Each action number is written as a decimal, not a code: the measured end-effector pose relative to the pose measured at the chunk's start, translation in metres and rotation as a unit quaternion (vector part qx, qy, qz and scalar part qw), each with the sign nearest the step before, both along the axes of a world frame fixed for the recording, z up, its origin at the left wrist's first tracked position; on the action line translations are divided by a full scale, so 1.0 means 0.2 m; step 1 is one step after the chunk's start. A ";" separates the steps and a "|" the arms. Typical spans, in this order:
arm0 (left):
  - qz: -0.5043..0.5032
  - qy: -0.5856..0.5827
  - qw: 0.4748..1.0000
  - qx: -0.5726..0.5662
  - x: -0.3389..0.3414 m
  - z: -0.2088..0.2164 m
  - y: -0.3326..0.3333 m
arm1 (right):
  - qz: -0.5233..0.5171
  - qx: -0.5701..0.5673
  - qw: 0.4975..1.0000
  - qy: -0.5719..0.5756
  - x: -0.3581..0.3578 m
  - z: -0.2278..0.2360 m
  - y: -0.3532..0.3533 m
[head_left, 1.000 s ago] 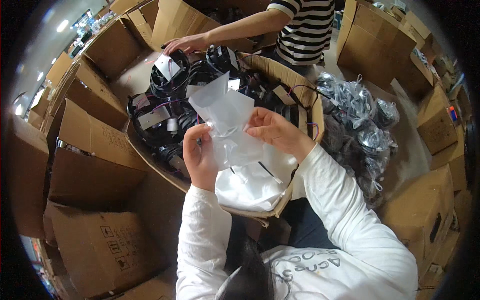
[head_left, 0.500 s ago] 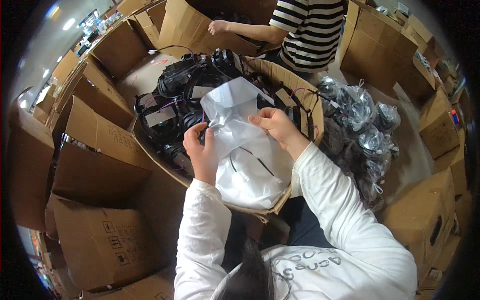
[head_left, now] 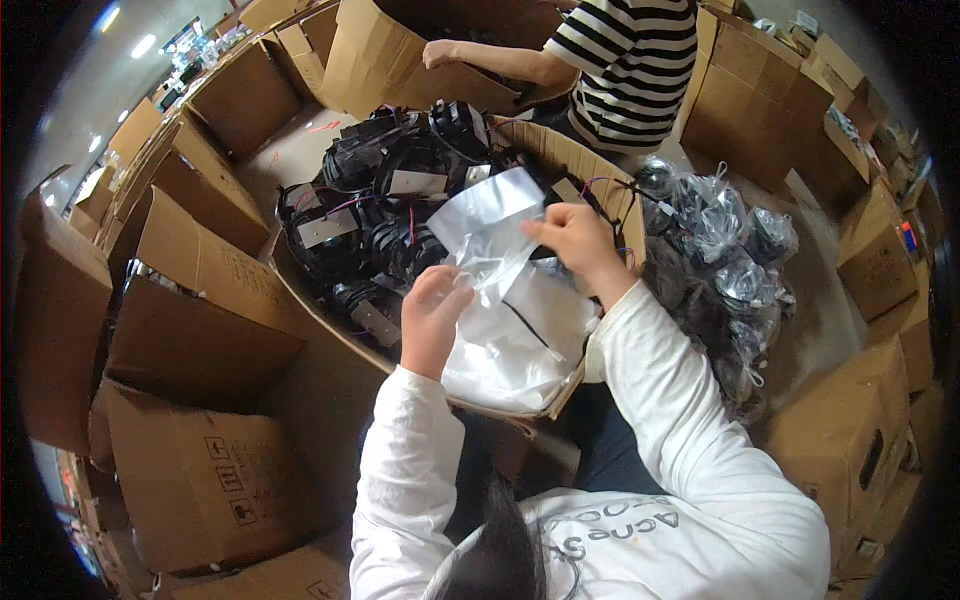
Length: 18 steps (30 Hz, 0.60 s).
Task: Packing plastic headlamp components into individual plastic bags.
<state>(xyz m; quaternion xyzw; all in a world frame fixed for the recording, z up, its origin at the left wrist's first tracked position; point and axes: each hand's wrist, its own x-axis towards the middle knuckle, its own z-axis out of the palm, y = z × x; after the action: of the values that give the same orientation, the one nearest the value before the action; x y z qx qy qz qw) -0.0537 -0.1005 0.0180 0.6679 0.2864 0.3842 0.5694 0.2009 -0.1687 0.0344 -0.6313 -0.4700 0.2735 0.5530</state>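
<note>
Two pinch grips held the clear plastic bag (head_left: 488, 212) above the near half of an open carton (head_left: 560, 153). The fingers of the left hand (head_left: 430, 325) were drawn together on the bag's lower left part. On the right hand (head_left: 585, 245), thumb and fingers appeared closed on its right edge, higher up. The film between the two grips was creased; the far end spread flatter and reflected light.

Handling: the bag was judged very light, limp and slick, with thin film liable to cling, slide or tear under a sharp pull. The suitable hold was a light pinch at opposite edges, close to the mouth; which end carried the mouth could not be told.

Beneath the hands, frosted white sheeting (head_left: 500, 372), apparently more bags, lay on the near side of the carton, with a thin black strip (head_left: 528, 327) across it. Beyond it, black coiled units (head_left: 365, 160) with flat metal plates and thin wires filled the far part; these were judged heavier and stiffer, their wires prone to snagging film.

To the right, bagged units (head_left: 745, 280) lay heaped outside the carton. Past the far rim stood a co-worker in a striped shirt (head_left: 635, 75).
</note>
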 end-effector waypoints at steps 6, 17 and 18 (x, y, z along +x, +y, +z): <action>0.023 0.042 0.981 0.190 0.03 0.03 -0.03 | 0.044 -0.013 0.988 0.147 -0.06 -0.05 0.05; -0.146 0.180 0.971 -0.056 0.04 -0.02 0.01 | 0.242 -0.030 0.947 0.210 -0.25 -0.09 0.15; -0.163 0.173 0.970 -0.049 0.05 -0.07 0.03 | 0.265 -0.047 0.939 0.213 -0.27 -0.10 0.14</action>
<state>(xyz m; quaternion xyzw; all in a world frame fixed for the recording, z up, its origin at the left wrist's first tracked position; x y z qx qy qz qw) -0.0436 -0.0953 0.0032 0.7329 0.2868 0.1505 0.5983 0.1477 -0.1397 0.0147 -0.4362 -0.4779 0.5603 0.5171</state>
